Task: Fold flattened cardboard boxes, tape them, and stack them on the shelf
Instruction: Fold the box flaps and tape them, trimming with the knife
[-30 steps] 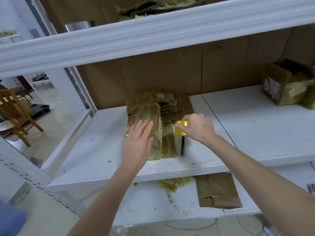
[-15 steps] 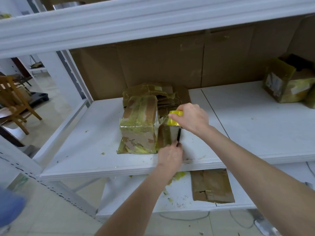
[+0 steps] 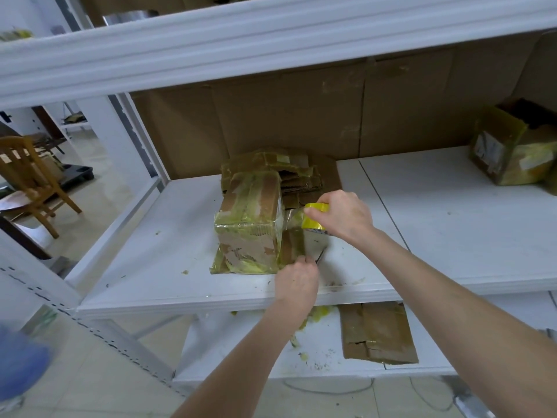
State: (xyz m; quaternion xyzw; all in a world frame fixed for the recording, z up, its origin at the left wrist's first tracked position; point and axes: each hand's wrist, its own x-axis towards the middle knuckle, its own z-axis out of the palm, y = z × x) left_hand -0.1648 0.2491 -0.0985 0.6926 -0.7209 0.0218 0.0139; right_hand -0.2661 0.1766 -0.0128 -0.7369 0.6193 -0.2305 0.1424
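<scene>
White shelf [image 3: 437, 230] across centre, bearing folded box [image 3: 250, 227] upright. Right hand [image 3: 342, 215] at box's 3 o'clock, fingers curled round tape roll [image 3: 312, 221]; left hand [image 3: 297, 282] at 5 o'clock, pinching stretched tape [image 3: 313, 244]. Taping step, seemingly; next: press strip down, sever cleanly.

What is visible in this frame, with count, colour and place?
folded tape-wrapped brown cardboard box: one, brown-yellowish, middle level
yellow tape roll: one, yellow, in right hand
clear tape strip: one, transparent, roll to box
flattened brown cardboard boxes: stack, brown, behind it
open taped brown cardboard box: one, brown, far right
flat brown cardboard piece: one, brown, lower level
white metal shelf: one, white, foreground
wooden chair: one, brown, left
left hand: one, curled at strip's lower end
right hand: one, grips roll
</scene>
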